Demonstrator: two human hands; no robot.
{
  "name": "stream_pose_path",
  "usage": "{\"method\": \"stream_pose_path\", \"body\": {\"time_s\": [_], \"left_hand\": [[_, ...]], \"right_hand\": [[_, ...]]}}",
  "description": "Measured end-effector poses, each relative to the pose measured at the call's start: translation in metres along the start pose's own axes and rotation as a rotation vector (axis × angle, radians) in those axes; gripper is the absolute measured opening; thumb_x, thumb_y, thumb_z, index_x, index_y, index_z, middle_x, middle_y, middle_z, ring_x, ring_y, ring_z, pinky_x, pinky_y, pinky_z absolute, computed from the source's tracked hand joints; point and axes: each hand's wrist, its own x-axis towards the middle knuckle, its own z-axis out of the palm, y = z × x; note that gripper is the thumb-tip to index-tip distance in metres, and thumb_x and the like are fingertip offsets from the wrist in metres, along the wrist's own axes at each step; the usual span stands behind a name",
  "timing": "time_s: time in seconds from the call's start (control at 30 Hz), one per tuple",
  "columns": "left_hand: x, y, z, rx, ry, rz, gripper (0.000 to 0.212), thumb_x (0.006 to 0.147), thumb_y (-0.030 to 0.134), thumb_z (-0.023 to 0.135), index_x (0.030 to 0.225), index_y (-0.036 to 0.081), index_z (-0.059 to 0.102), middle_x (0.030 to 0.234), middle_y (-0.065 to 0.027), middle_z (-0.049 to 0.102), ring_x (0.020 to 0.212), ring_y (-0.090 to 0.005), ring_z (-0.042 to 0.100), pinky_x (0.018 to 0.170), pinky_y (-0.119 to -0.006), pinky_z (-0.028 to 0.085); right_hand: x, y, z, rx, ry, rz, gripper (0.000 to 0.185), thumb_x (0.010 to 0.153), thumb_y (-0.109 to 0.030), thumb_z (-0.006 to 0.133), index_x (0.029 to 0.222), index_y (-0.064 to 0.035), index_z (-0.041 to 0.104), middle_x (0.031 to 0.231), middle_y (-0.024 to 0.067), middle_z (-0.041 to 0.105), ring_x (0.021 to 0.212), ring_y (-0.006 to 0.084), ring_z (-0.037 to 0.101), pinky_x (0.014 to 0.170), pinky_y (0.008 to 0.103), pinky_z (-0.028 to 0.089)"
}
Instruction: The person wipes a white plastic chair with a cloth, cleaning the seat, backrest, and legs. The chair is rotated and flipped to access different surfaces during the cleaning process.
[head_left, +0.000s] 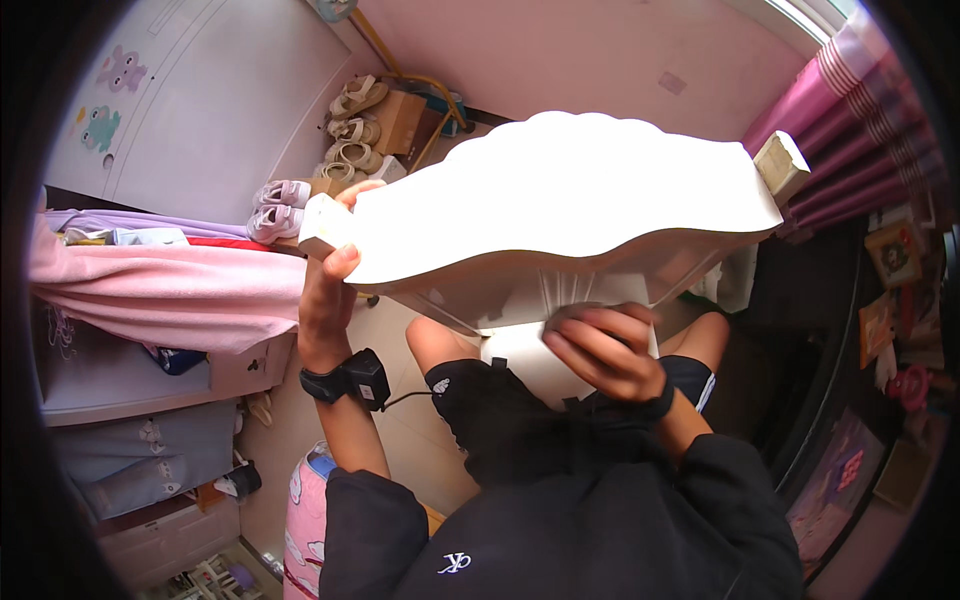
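A white furniture piece (570, 187) with scalloped edges is tilted up in front of me, over my lap. Short block feet stick out at its corners, one block (324, 225) at the left and another block (782, 166) at the right. My left hand (337, 262) grips the left corner, thumb in front by the block and fingers behind. Below the wavy edge, my right hand (611, 349) is curled against the shaded inner side. Something dark and blurred shows at its fingertips; whether it is a held thing or shadow is unclear. A white panel (517, 356) lies between my thighs.
Several shoes (352, 142) and cardboard boxes (401, 124) stand by the pink wall. At the left, a pink towel (172, 289) hangs over a shelf unit. A dark desk (802, 322) runs along the right, beneath purple curtains (847, 120). A pink padded roll (304, 517) stands near my left elbow.
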Motion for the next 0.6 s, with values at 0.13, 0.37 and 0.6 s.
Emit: {"method": "stream_pose_path", "body": {"time_s": [0.13,0.37,0.6], "left_hand": [[0.005,0.005,0.02,0.681,0.479,0.557,0.053,0.093,0.032,0.055,0.129,-0.005,0.048,0.136,-0.0154,0.048,0.123,-0.0259,0.049,0.109,-0.039,0.033],[0.02,0.047,0.077,1.082,0.098,0.73,0.038,0.098,0.03,0.049,0.115,-0.002,0.061,0.121,-0.0231,0.061,0.114,-0.0371,0.057,0.1,-0.045,0.044],[0.03,0.045,0.084,1.349,-0.15,0.274,0.055,0.096,0.04,0.049,0.131,-0.002,0.052,0.12,-0.0275,0.061,0.117,-0.0405,0.055,0.104,-0.046,0.038]], "right_hand": [[0.058,0.038,-0.063,-0.386,0.271,-0.078,0.013,0.084,-0.007,0.066,0.097,-0.008,0.066,0.106,0.0104,0.059,0.094,0.0287,0.059,0.078,0.0404,0.051],[0.119,0.088,-0.078,-0.305,-0.188,0.374,0.018,0.088,-0.009,0.064,0.104,-0.0034,0.069,0.102,0.0104,0.07,0.093,0.0273,0.066,0.094,0.0394,0.044],[0.127,0.085,-0.074,-0.441,-0.412,0.311,0.029,0.084,-0.013,0.065,0.112,-0.0042,0.066,0.107,0.015,0.069,0.101,0.0312,0.066,0.102,0.0434,0.041]]}}
